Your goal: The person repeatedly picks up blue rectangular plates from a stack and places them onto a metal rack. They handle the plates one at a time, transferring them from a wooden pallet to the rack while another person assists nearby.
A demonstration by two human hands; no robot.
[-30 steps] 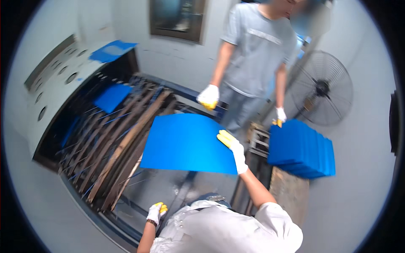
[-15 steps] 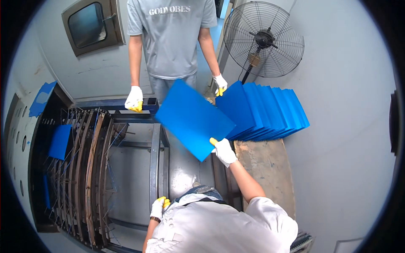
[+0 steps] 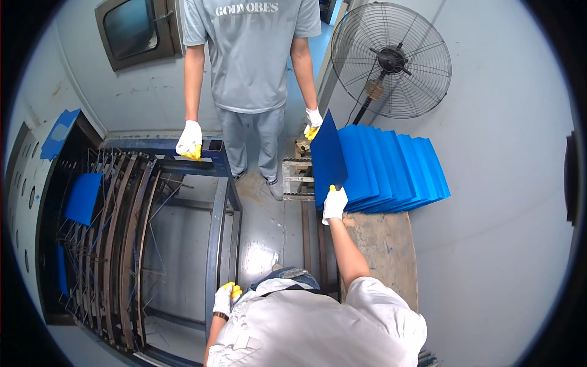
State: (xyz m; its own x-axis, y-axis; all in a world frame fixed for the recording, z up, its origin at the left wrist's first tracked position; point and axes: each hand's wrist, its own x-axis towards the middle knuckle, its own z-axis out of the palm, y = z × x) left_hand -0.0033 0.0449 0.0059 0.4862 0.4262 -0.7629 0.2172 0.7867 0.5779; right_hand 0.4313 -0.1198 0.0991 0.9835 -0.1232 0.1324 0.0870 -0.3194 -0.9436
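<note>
A dark blue flat sheet [image 3: 331, 156] stands nearly upright at the left end of a row of blue sheets [image 3: 391, 168]. My right hand [image 3: 334, 204], in a white glove with yellow fingertips, grips its near lower corner, thumb on the face. At the sheet's far edge is the gloved hand [image 3: 313, 125] of a person opposite; whether it touches the sheet I cannot tell. My left hand [image 3: 226, 298], gloved the same way, hangs by my hip beside the metal frame, its fingers curled with nothing seen in them.
The row rests on a worn wooden bench [image 3: 382, 257]. A slatted rack [image 3: 125, 244] on a blue metal frame [image 3: 214, 244] stands at left, with blue sheets [image 3: 83, 199] behind it. The other person [image 3: 251, 67] stands opposite, another gloved hand [image 3: 190, 140] by the frame. A large fan [image 3: 391, 60] is at back right.
My right hand has brought the blue sheet from the middle to the right, up against the row, turning it upright. The person opposite and my left hand have stayed almost in place.
</note>
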